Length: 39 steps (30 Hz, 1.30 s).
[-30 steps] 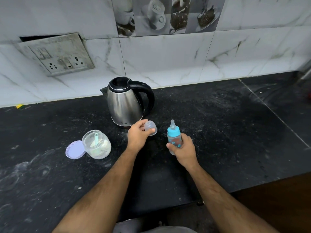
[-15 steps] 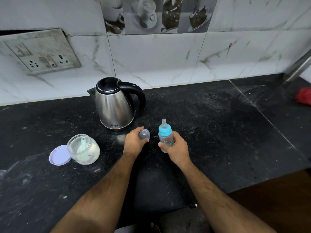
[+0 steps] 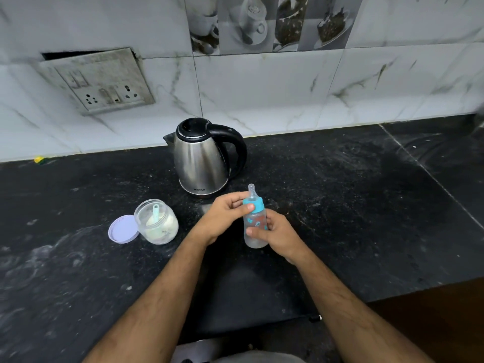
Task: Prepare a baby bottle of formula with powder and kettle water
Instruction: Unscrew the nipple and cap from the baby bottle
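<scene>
Single head view, looking forward-down over counter (image 3: 340,205), wall behind, hands close below.

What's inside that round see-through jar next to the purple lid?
Inside the jar is pale powder with a small turquoise scoop standing in it. The scoop's lower end is buried, so it cannot be seen.

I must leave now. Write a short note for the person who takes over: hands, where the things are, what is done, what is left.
Left hand grips the blue collar of the baby bottle. Right hand holds the bottle body.
Kettle stands behind the hands, lid shut. Powder jar is open with a scoop inside, its lid beside it.
Done: jar opened.
Left: unscrew the collar, add powder and water, close.
</scene>
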{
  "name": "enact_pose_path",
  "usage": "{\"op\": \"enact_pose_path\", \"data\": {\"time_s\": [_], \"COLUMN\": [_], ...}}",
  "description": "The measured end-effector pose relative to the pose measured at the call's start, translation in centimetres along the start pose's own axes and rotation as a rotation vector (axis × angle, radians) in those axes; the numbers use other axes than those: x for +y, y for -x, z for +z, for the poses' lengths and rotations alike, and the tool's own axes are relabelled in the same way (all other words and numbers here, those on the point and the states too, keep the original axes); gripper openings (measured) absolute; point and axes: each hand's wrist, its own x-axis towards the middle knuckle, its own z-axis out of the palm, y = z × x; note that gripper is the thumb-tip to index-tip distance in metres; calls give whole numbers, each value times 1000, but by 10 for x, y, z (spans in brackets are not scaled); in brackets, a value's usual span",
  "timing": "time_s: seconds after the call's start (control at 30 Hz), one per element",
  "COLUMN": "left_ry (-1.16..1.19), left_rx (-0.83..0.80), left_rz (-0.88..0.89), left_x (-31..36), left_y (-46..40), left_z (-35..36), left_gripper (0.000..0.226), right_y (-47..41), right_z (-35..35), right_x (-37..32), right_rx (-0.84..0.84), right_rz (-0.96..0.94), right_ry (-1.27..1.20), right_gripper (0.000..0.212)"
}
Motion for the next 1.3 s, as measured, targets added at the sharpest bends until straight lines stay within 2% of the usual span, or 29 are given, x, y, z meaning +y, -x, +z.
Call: {"op": "enact_pose_path", "data": {"time_s": [0.17, 0.27, 0.43, 0.6, 0.7, 0.8, 0.87, 0.93, 1.0, 1.1, 1.17, 1.23, 1.3], "left_ry": [83, 84, 45, 18, 5, -49, -176, -133, 17, 56, 90, 123, 137], "left_rx": [-124, -94, -1, 56, 113, 324, 540, 606, 475, 186, 31, -45, -45], "left_rz": [-54, -37, 15, 27, 51, 66, 55, 54, 43, 26, -12, -44, -35], "left_x": [8, 11, 12, 10, 13, 8, 2, 2, 6, 16, 20, 24, 25], "left_y": [10, 15, 22, 26, 26, 25, 27, 30, 28, 26, 23, 21, 18], "left_z": [-15, -14, -7, -2, 6, 25, 40, 41, 29, 2, -8, -12, -11], "left_gripper": [39, 42, 34, 33, 21, 13, 15, 16, 16, 26, 32, 36, 37], "right_y": [9, 11, 14, 19, 19, 19, 18, 15, 12, 9, 8, 6, 5], "right_z": [2, 5, 18, 29, 43, 57, 60, 54, 43, 23, 15, 12, 12], "right_x": [-20, -28, -30, -29, -27, -27, -25, -27, -29, -34, -38, -43, -46], "right_rx": [-255, -266, -125, -11, 200, 433, 449, 379, 288, 82, -63, -151, -152], "right_rz": [66, 52, 5, 5, 10, -6, -43, -35, -9, 31, 29, 18, 12], "right_ry": [-115, -102, -70, 35, 211, 536, 614, 602, 498, 96, -56, -75, -65], "right_gripper": [25, 21, 17, 22, 29, 36, 34, 32, 32, 28, 22, 17, 20]}}
